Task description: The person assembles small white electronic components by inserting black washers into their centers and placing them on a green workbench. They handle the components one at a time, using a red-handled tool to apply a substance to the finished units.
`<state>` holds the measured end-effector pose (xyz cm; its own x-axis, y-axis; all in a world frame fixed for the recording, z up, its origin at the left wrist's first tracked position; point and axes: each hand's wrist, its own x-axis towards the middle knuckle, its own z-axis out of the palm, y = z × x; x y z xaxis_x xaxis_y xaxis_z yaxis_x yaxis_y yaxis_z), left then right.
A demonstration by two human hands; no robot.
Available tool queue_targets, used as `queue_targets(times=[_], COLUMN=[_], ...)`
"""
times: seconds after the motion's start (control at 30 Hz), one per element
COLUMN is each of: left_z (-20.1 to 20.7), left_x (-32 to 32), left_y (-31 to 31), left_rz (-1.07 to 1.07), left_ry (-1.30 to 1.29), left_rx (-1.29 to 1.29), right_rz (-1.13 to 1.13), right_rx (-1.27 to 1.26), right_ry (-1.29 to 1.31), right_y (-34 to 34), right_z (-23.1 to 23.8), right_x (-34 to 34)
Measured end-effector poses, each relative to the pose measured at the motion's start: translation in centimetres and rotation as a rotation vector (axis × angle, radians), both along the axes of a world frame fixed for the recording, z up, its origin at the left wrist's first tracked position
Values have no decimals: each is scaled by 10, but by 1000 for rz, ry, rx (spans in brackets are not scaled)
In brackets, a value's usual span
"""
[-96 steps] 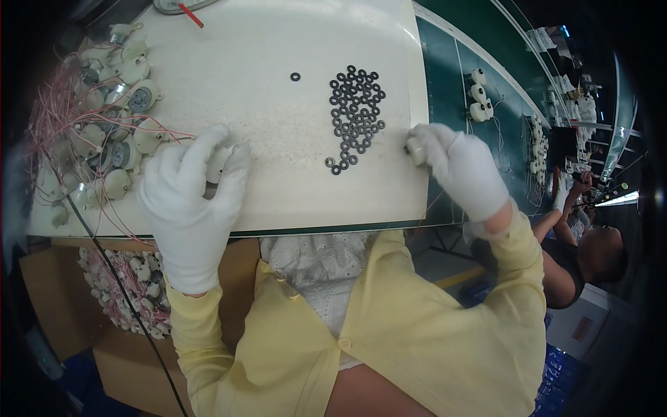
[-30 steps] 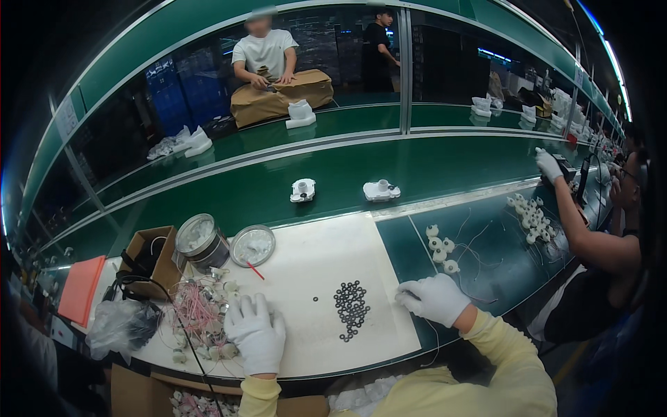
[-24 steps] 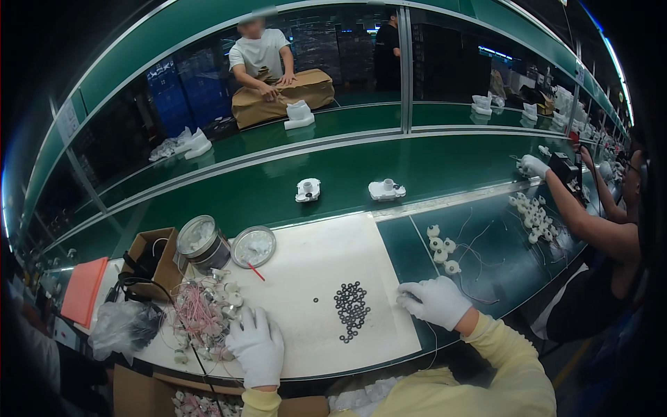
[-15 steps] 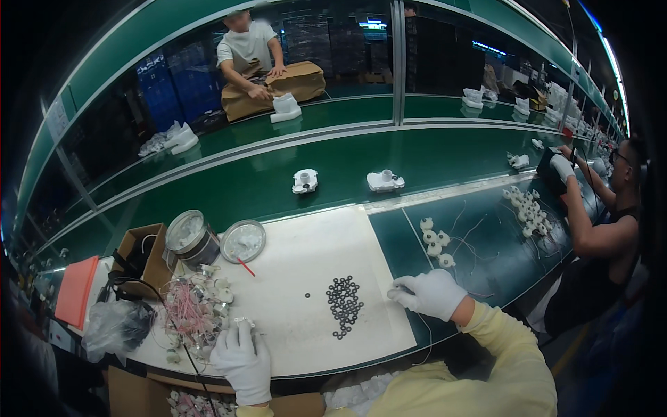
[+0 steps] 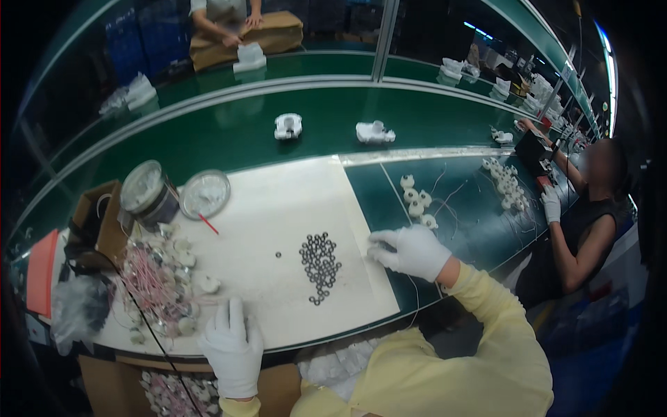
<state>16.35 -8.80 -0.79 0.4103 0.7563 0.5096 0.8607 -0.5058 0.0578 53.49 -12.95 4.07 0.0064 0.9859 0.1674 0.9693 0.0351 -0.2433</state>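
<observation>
My gloved left hand (image 5: 233, 344) has its fingers stretched out at the table's front edge, beside a loose pile of small white motors with pink wires (image 5: 156, 281). One white motor (image 5: 207, 283) lies just beyond its fingertips. My gloved right hand (image 5: 411, 251) is over the right border of the white sheet (image 5: 257, 208), its fingers curled together. A thin pale wire (image 5: 417, 299) hangs beneath it; whatever the fingers hold is hidden. Between my hands lies a cluster of small black rings (image 5: 321, 267), with a single black ring (image 5: 278, 255) apart to its left.
An open tin (image 5: 146, 194), its round lid (image 5: 206, 194) and a red stick (image 5: 208, 224) stand far left, near a cardboard box (image 5: 108, 222). White motors (image 5: 415, 201) sit right. Two white housings (image 5: 287, 126) rest on the green belt. A co-worker (image 5: 590, 222) sits at right.
The view has shifted, so the table sits higher and further left. My left hand has drawn back from the motor by its fingertips. My right hand stays by the sheet's edge.
</observation>
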Motion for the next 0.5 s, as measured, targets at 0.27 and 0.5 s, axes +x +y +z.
queue_targets(times=[0.27,0.5], left_z=[6,-1], left_x=[-4,3], left_y=[-6,18], left_rz=[-70,-42], left_ry=[-148,-202], left_rx=[-139,-54], right_rz=[-30,34], right_rx=[-337,-397], right_ry=[779,848], right_y=[28,38], right_z=[-3,-3], right_x=[-13,-19])
